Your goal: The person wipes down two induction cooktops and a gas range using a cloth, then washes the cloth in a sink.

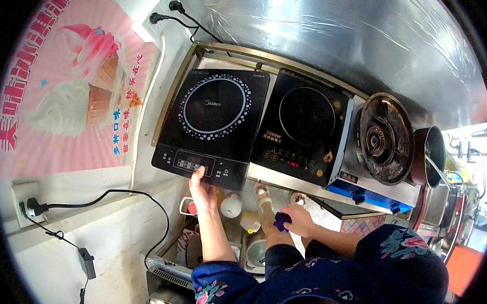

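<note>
A black Midea induction cooker (pixel 215 103), with a ring of white dots, sits at the left end of the metal counter. Its front edge reaches out past the counter's front. My left hand (pixel 203 193) grips that edge, thumb on top by the control panel and fingers hidden underneath. Low in front of my body, my right hand (pixel 298 221) holds a bunched purple cloth (pixel 282 222). A second black induction cooker (pixel 307 120), with a gold ring and small red lights, lies to the right of the first.
Further right are a gas stove (pixel 385 141) with blue knobs and a dark pot (pixel 428 156). Two plugs (pixel 167 12) with black cords hang at the back wall. Plastic bottles (pixel 250 222) stand on the floor below. A black cord (pixel 119 190) runs along the left wall.
</note>
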Motion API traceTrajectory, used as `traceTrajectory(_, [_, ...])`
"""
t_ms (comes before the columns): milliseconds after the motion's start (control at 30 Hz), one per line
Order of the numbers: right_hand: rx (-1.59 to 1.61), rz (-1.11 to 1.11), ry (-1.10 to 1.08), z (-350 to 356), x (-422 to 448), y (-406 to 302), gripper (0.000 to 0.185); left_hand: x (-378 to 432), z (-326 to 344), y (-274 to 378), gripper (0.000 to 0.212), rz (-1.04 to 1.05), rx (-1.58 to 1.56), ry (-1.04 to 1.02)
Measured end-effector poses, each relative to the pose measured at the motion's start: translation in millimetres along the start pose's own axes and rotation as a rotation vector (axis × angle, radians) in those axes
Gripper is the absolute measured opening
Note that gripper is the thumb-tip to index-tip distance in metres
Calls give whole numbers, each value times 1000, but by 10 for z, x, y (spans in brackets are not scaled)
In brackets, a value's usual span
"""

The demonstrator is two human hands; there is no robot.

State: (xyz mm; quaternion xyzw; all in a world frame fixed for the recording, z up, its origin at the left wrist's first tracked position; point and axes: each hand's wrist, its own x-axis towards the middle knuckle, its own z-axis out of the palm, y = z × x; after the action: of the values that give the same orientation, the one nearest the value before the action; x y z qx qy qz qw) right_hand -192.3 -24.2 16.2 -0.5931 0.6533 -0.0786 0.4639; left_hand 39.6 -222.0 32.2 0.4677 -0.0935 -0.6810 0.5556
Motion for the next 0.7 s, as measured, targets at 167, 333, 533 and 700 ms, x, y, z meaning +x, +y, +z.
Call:
traceTrajectory(167, [-24, 66, 71, 6, -126, 187, 40, 392, -151, -228, 32, 4, 21, -31])
traceTrajectory(333, [-12, 74, 182, -13, -220, 288, 39, 769, -303, -354, 33, -83, 18, -89])
traceTrajectory(533, [80, 188, 178, -41, -329, 209, 32, 1207, -550, -266, 28, -217, 87, -15])
traceTrajectory(700, [141, 119, 344, -252, -730, 139, 33, 890, -293, -55, 44, -200, 760, 62])
